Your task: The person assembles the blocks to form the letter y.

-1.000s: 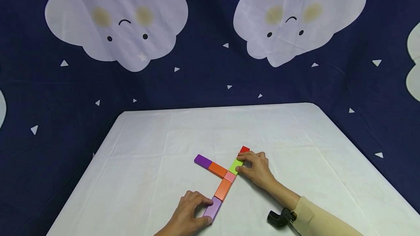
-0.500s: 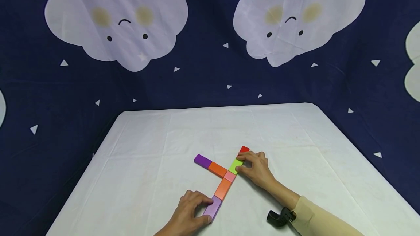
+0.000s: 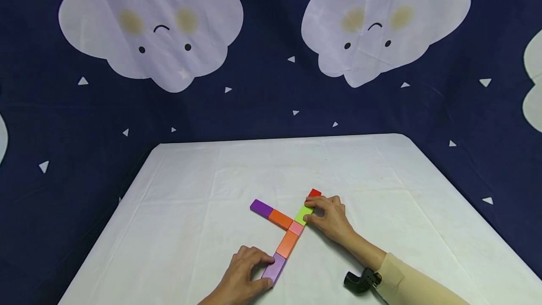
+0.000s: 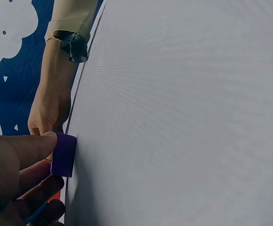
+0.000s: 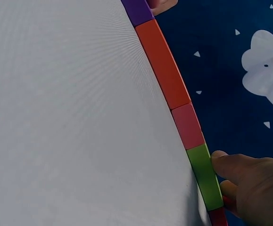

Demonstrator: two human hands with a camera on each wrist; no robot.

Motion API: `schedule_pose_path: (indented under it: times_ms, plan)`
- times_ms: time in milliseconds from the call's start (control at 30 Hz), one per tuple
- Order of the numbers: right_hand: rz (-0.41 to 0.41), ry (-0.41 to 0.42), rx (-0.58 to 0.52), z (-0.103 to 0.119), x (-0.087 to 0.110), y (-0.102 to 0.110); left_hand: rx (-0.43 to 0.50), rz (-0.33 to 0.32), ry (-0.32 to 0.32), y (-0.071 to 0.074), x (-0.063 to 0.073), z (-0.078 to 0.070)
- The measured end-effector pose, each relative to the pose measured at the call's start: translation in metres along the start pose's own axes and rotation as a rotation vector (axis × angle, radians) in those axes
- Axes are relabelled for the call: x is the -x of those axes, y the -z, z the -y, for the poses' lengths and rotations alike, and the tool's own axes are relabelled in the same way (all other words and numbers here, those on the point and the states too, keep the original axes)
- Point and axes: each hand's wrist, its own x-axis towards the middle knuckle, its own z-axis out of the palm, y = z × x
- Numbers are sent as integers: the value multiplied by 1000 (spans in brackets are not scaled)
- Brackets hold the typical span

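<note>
In the head view a row of flat coloured blocks lies slanting on the white table. My left hand [image 3: 244, 274] holds the light purple block [image 3: 276, 267] at the near end, index finger by its upper left corner and thumb at its lower end. My right hand [image 3: 332, 218] is at the far end, thumb against the lime green block [image 3: 302, 213] and index finger where that block meets the red block [image 3: 314, 193]. Between them lie an orange block [image 3: 287, 244] and a pink block [image 3: 296, 228]. Fingers partly cover the red and green blocks.
Another orange block [image 3: 281, 219] and a dark purple block [image 3: 261, 208] branch off to the upper left from the pink one. The white table [image 3: 182, 229] has rounded far corners. Behind it hangs a dark blue cloth [image 3: 271, 107] with clouds. A black wrist camera [image 3: 362, 281] sits at the right sleeve.
</note>
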Motion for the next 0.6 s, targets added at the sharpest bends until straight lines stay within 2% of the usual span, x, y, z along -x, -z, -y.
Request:
schedule_pose_path:
  times_ms: [333,600]
  plan:
    - [-61,38,37,-2,0,-1,32,32,26,1,0,0]
    - [-59,7,44,-2,0,0,17,2,-1,1,0,0]
